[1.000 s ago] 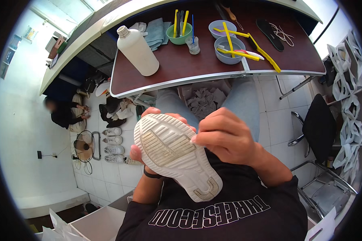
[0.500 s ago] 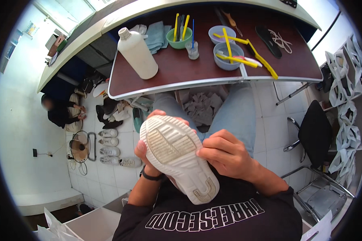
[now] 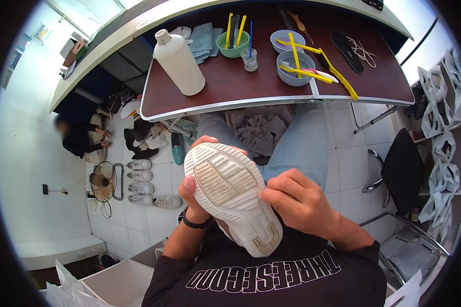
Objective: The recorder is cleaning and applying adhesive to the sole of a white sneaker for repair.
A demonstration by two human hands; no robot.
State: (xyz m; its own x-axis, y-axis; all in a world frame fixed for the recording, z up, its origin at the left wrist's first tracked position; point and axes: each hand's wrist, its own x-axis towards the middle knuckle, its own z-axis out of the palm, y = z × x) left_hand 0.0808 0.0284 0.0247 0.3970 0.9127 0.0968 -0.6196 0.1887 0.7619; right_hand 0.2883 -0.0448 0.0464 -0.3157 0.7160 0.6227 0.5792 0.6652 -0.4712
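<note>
A white sneaker (image 3: 225, 179) is held up in front of my chest, its ridged sole facing me and the heel pointing down toward my shirt. Yellowish grime shows in the tread at the forefoot and heel. My left hand (image 3: 191, 200) wraps round the toe end, the thumb on the sole's left edge and the other fingers mostly behind the shoe. At the right edge of the sole, near its middle, my right hand (image 3: 302, 202) is closed with bent fingertips against the rim. Whatever those fingers may pinch is hidden.
Ahead, a dark red table (image 3: 225, 92) bears a white bottle (image 3: 182, 66), bowls with yellow-handled brushes, a blue cloth (image 3: 202, 43) and an insole (image 3: 346, 51). Several shoes (image 3: 141, 187) and a fan (image 3: 102, 181) stand left, near a seated person (image 3: 79, 138). A black chair (image 3: 399, 171) is right.
The whole view has shifted slightly. My right hand has moved a little right and turned at the wrist, staying at the sole's edge. My left hand keeps its hold on the sneaker.
</note>
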